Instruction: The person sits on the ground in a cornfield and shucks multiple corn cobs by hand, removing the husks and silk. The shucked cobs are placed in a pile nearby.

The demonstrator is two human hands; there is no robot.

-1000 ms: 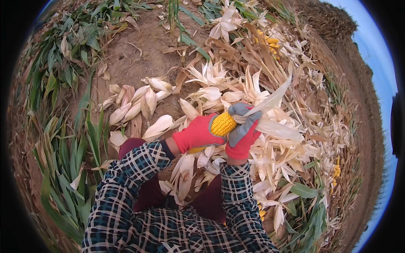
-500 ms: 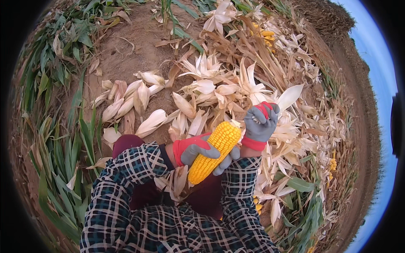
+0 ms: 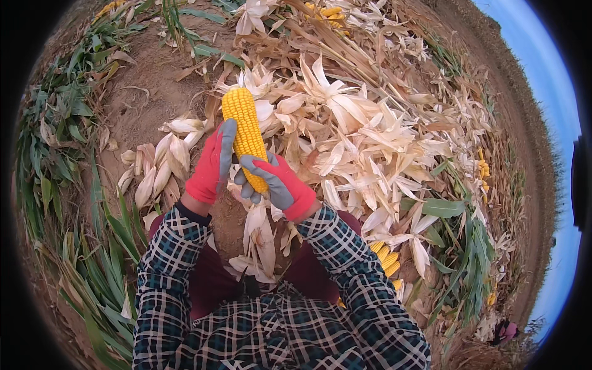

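Observation:
A husked yellow ear of corn point(image 3: 245, 123) is held tilted in front of me, its upper end leaning away and to the left. My left hand point(image 3: 216, 157), in a red and grey work glove, grips it along its left side with the thumb up against the kernels. My right hand point(image 3: 274, 179), gloved the same way, is closed round the lower end, with grey fingertips showing on the left of the ear. Beyond and left of my hands lie several unhusked ears point(image 3: 169, 160) in pale, dry husks.
A heap of dry husks point(image 3: 364, 142) spreads ahead and to the right. Bare yellow ears point(image 3: 387, 258) lie by my right leg, with more ears point(image 3: 327, 13) at the far side. Green stalks and leaves point(image 3: 98, 277) line the left. Brown soil point(image 3: 148, 80) shows ahead.
The ear has moved up and left and now stands more upright. My right hand has come down from the husk beside it to grip the ear's lower end. The view has shifted right.

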